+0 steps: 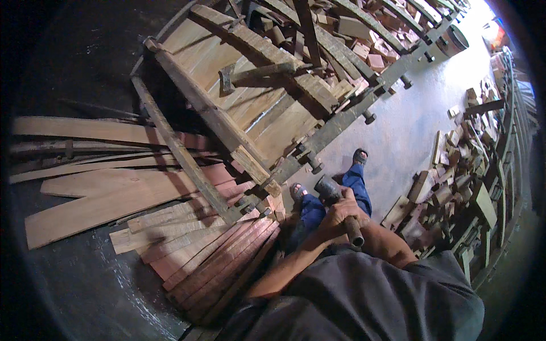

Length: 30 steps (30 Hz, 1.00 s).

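In front of my body, both hands are closed together around a dark, pipe-like tool (354, 232). Its thick round end (328, 190) sticks out beyond my fingers, and a narrower tube-like end points back toward me. My left hand (334, 220) and my right hand (349, 206) overlap, so part of the grip is hidden. Ahead and to the left, a panel of pale boards (278, 128) lies in a clamp frame, apart from my hands. A hammer (227, 79) rests across the wooden bar above the panel.
Metal clamp rails with bolts (301, 159) run diagonally past my feet. Planks (108, 196) and a fanned stack of reddish strips (222, 264) lie at left. Offcuts (449, 187) are heaped along the right, more fill the far racks, and a bucket (453, 41) stands far right.
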Available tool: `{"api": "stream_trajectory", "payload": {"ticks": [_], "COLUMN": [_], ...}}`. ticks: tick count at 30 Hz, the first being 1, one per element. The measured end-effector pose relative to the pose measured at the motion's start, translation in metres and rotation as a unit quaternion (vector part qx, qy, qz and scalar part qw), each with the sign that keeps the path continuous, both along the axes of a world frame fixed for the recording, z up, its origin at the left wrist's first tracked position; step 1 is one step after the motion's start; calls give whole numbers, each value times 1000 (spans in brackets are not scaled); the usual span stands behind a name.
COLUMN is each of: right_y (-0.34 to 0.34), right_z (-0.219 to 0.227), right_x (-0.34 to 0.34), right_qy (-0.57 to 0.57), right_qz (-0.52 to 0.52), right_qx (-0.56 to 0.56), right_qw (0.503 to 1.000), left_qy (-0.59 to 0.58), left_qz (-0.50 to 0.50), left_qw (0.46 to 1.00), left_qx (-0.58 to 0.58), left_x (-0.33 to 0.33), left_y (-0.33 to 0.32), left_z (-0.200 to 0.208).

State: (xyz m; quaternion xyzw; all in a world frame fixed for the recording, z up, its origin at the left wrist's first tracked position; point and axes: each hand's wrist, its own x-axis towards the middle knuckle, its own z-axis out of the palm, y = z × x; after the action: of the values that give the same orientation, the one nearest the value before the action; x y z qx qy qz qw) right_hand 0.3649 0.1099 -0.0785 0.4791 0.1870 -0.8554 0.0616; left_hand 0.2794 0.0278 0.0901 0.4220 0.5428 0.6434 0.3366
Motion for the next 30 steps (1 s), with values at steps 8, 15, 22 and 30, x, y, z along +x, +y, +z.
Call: {"api": "stream_trajectory", "payload": {"ticks": [8,15,22,30], "right_y": [16,17,22,36], "right_z": [-44,-104,-97,-90], "right_x": [-3,-6,-4,4], "right_qy": [-110,-133,-49,6], "right_qz": [-219,-234,-243,-284], "right_qx": [-52,41,77,24], "right_qw": [968,962,966,959], "left_qy": [-58,-493,-168,-25], "left_qz": [32,293,122,41], "left_qw": [997,804,819,725], "left_qx": [-46,-159,-536,-687], "left_x": [-33,10,7,-8], "left_y": [-101,-233,-242,-184], "left_z": [26,-58,-149,-206]}}
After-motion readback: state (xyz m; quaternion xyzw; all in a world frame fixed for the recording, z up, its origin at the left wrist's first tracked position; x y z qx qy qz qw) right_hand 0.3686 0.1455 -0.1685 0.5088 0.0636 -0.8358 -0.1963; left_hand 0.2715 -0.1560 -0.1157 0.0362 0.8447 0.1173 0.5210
